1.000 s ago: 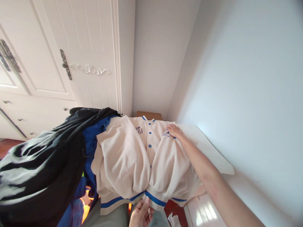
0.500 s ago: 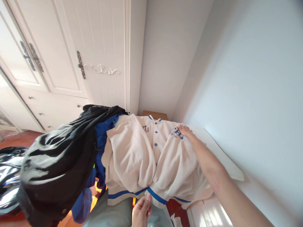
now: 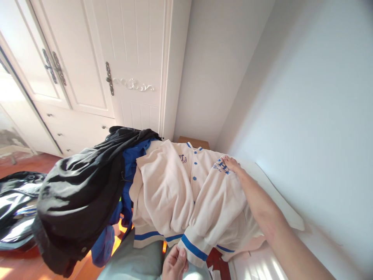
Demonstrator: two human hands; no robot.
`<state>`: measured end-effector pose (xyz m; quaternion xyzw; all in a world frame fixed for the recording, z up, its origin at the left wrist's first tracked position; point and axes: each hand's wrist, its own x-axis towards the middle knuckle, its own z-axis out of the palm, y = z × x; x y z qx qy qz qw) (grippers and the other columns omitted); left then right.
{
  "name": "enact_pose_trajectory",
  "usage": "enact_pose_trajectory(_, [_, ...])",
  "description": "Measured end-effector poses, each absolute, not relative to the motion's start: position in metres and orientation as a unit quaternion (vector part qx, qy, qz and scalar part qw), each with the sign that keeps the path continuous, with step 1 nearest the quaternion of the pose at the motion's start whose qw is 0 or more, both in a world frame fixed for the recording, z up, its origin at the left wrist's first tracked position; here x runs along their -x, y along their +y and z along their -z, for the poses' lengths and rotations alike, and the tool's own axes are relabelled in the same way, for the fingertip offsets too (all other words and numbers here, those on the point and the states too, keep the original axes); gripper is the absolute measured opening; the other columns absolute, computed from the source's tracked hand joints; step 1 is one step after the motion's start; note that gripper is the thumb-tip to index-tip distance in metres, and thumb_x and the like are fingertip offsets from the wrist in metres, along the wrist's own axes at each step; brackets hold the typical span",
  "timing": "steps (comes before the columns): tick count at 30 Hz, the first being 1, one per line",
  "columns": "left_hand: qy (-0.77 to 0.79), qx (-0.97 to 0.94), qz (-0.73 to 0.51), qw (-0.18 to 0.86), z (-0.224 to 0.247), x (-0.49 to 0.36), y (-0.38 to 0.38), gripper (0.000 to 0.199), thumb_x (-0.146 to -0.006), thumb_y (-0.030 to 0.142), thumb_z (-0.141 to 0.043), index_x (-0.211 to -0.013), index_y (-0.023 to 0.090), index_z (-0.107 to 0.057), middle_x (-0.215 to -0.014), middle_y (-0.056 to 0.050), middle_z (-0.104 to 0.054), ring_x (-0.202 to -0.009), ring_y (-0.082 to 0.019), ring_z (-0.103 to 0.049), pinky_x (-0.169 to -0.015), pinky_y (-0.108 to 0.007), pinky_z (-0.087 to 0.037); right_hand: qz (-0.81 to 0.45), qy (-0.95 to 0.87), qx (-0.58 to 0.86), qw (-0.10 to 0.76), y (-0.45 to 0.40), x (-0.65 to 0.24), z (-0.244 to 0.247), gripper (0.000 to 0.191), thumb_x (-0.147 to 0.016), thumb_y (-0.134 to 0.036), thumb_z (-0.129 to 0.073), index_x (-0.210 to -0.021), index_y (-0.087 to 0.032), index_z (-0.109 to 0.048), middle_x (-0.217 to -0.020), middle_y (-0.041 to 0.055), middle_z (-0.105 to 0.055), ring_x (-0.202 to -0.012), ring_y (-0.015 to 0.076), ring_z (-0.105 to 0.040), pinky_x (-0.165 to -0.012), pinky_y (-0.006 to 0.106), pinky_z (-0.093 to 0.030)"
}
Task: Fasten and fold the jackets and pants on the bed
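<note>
A cream baseball jacket (image 3: pixel 171 190) with blue buttons and blue-striped trim lies front up, its sleeves folded in over the front. My left hand (image 3: pixel 175 262), near my lap, pinches the striped cuff (image 3: pixel 194 249) of the sleeve on the right between thumb and curled fingers. Farther up, my right hand (image 3: pixel 231 163) rests flat with fingers stretched out near that sleeve's shoulder, beside blue lettering (image 3: pixel 222 165). The surface under the jacket is mostly hidden.
Black clothing (image 3: pixel 84 190) and blue clothing (image 3: pixel 128 167) lie piled left of the jacket. A white wardrobe (image 3: pixel 136 50) stands behind, and a pale wall (image 3: pixel 314 105) rises on the right. My legs (image 3: pixel 136 252) are below the jacket's hem. A dark, shiny bundle (image 3: pixel 20 210) is at far left.
The view has shifted, so the scene sits slightly farther right. My left hand has drawn the cuff a little downward, straightening the sleeve. My right hand stays on the shoulder area.
</note>
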<state>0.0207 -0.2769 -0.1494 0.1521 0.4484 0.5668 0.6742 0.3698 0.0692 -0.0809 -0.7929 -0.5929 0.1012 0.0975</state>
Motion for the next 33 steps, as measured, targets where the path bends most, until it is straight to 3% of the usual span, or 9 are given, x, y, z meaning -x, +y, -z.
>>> enact_pose_trajectory(6, [0.431, -0.147, -0.512, 0.729, 0.151, -0.018, -0.273, 0.056, -0.049, 0.059, -0.092, -0.064, 0.013, -0.063, -0.049, 0.002, -0.047, -0.045, -0.005, -0.039, -0.047, -0.021, -0.028, -0.094, -0.589, 0.797, 0.094, 0.064, -0.359, 0.070, 0.059, -0.099, -0.052, -0.025, -0.136, -0.018, -0.055, -0.142, 0.0233, -0.053, -0.133, 0.0361, -0.049, -0.102, 0.065, -0.037])
enact_pose_trajectory(9, [0.421, -0.162, -0.460, 0.765, 0.155, -0.020, -0.273, 0.057, -0.049, 0.058, -0.092, -0.074, 0.014, -0.067, -0.053, 0.000, -0.054, -0.047, -0.009, -0.049, -0.047, -0.021, -0.031, -0.065, -0.614, 0.779, 0.109, 0.058, -0.338, 0.060, 0.053, -0.100, -0.043, -0.030, -0.136, -0.013, -0.054, -0.149, 0.0243, -0.045, -0.142, 0.0347, -0.037, -0.110, 0.061, -0.030])
enact_pose_trajectory(13, [0.443, -0.153, -0.422, 0.776, 0.154, -0.024, -0.273, 0.063, -0.050, 0.061, -0.090, -0.087, 0.015, -0.066, -0.081, -0.006, -0.067, -0.053, -0.012, -0.058, -0.046, -0.022, -0.036, -0.043, -0.707, 0.695, 0.125, 0.034, -0.298, 0.053, 0.058, -0.101, -0.045, -0.033, -0.151, -0.017, -0.039, -0.162, 0.0157, -0.026, -0.152, 0.0266, -0.019, -0.120, 0.049, -0.020])
enact_pose_trajectory(15, [0.458, -0.126, -0.423, 0.772, 0.149, -0.025, -0.272, 0.067, -0.054, 0.062, -0.087, -0.098, 0.017, -0.066, -0.093, -0.008, -0.068, -0.060, -0.015, -0.063, -0.047, -0.023, -0.040, -0.043, -0.764, 0.631, 0.129, 0.015, -0.278, 0.055, 0.061, -0.101, -0.051, -0.033, -0.153, -0.020, -0.037, -0.164, 0.0112, -0.025, -0.152, 0.0248, -0.018, -0.122, 0.045, -0.019])
enact_pose_trajectory(18, [0.467, -0.097, -0.463, 0.747, 0.140, -0.023, -0.270, 0.072, -0.057, 0.059, -0.086, -0.114, 0.021, -0.063, -0.103, -0.007, -0.067, -0.077, -0.018, -0.068, -0.053, -0.024, -0.045, -0.064, -0.831, 0.540, 0.118, -0.013, -0.257, 0.062, 0.065, -0.100, -0.057, -0.031, -0.154, -0.022, -0.038, -0.162, 0.0118, -0.029, -0.151, 0.0273, -0.023, -0.122, 0.049, -0.020])
enact_pose_trajectory(22, [0.482, -0.051, -0.477, 0.733, 0.133, -0.013, -0.262, 0.062, -0.058, 0.044, -0.091, -0.108, 0.021, -0.063, -0.107, -0.007, -0.068, -0.084, -0.021, -0.068, -0.058, -0.026, -0.049, -0.114, -0.844, 0.518, 0.084, -0.030, -0.247, 0.064, 0.059, -0.103, -0.052, -0.025, -0.153, -0.024, -0.038, -0.159, 0.0108, -0.036, -0.148, 0.0260, -0.030, -0.121, 0.052, -0.022])
enact_pose_trajectory(28, [0.492, 0.071, -0.491, 0.716, 0.130, 0.001, -0.249, 0.027, -0.070, 0.022, -0.082, -0.090, 0.018, -0.063, -0.095, -0.008, -0.069, -0.095, -0.025, -0.069, -0.065, -0.028, -0.049, -0.106, -0.842, 0.529, 0.028, -0.031, -0.242, 0.053, 0.061, -0.104, -0.048, -0.024, -0.156, -0.017, -0.032, -0.161, 0.0144, -0.029, -0.151, 0.0272, -0.024, -0.121, 0.053, -0.019])
enact_pose_trajectory(33, [0.495, -0.012, -0.474, 0.728, 0.129, 0.015, -0.257, 0.037, -0.062, 0.024, -0.084, -0.092, 0.020, -0.064, -0.107, -0.010, -0.069, -0.109, -0.030, -0.065, -0.072, -0.032, -0.052, -0.099, -0.829, 0.549, 0.021, -0.036, -0.233, 0.047, 0.057, -0.103, -0.041, -0.030, -0.153, -0.015, -0.038, -0.160, 0.0163, -0.031, -0.149, 0.0298, -0.028, -0.121, 0.055, -0.022])
